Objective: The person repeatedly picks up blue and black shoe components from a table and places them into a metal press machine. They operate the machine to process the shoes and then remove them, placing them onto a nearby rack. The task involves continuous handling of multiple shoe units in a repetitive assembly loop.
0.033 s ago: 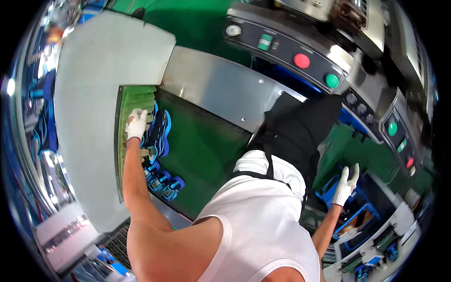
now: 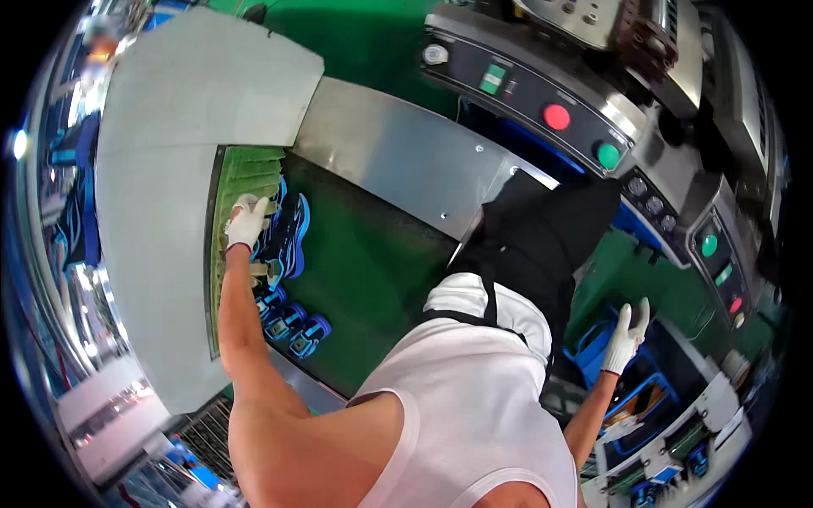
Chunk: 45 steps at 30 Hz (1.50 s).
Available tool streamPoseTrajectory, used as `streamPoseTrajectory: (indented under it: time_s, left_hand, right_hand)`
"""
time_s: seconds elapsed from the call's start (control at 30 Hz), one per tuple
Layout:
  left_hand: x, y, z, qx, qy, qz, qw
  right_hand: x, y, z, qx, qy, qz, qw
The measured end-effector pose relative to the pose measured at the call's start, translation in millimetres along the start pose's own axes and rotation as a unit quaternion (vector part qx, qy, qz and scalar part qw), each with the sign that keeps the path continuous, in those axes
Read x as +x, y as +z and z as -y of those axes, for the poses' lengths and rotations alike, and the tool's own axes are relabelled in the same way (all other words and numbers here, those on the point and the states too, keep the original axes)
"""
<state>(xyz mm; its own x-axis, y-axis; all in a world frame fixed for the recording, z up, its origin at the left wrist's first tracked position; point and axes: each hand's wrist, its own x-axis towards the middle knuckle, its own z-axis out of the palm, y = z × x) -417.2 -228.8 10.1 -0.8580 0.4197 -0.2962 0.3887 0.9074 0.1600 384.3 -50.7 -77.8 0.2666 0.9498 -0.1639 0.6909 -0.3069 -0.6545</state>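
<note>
My left hand (image 2: 246, 222), in a white glove, reaches in beside the green strip curtain (image 2: 247, 161) at the opening of a grey housing. Its fingers are bent, and what they close on is hidden. Right by it, black and blue shoes (image 2: 292, 237) lie on a dark green conveyor belt (image 2: 364, 271), with beige pieces among them. Nearer to me on the same belt are several blue shoes (image 2: 309, 336), seen from one end. My right hand (image 2: 625, 345), also in a white glove, is held out at the right with fingers apart, empty, above a blue frame.
The grey housing (image 2: 161, 212) stands along the left of the belt. Across the belt's far side runs a metal plate (image 2: 381, 140). A machine panel (image 2: 517, 93) with red and green buttons is at the far right. A blue-framed cart or rack (image 2: 593, 351) stands below my right hand.
The view has shifted slightly. Both hands keep nearly the same places; no thing is visibly taken up or let go.
</note>
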Motion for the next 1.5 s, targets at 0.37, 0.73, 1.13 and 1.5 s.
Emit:
streamPoseTrajectory:
  time_s: [0.37, 0.73, 1.13, 1.5]
  left_hand:
    - [-18.5, 69.6, 41.7, 0.262, -0.005, 0.138, 0.955]
    - [-136.1, 41.6, -241.6, -0.310, 0.337, 0.266, 0.848]
    - [-101.2, -5.1, -570.6, -0.148, 0.753, 0.006, 0.641]
    - [-9.6, 53.6, -785.2, 0.041, 0.454, -0.118, 0.882]
  right_hand:
    - [31.2, 3.4, 128.3, 0.002, -0.100, 0.139, 0.985]
    - [20.7, 152.8, 247.8, 0.410, 0.069, 0.583, 0.699]
    - [15.6, 69.2, 192.7, 0.717, 0.078, 0.389, 0.573]
    - [-35.0, 17.5, 108.5, 0.757, 0.138, 0.166, 0.616]
